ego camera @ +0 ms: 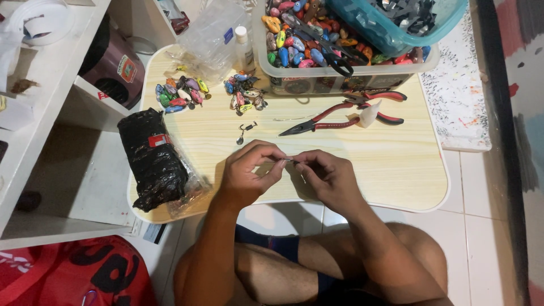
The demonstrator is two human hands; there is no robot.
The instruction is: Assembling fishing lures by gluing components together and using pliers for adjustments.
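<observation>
A thin metal piece [290, 160] is pinched in both hands' grip, near a clear tub [340, 76] of colourful lures.

A white shelf unit [34, 107] fills the frame's left side, a pale wooden lap table [391, 164] sits at centre (rounded corners), and white floor tiles [481, 198] run along the right.

A black wrapped bundle [152, 160] with a red-and-white label [160, 139] lies at the lap table's [396, 170] left edge.

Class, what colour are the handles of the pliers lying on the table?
Red with black, seen in the head view: pliers.
</observation>
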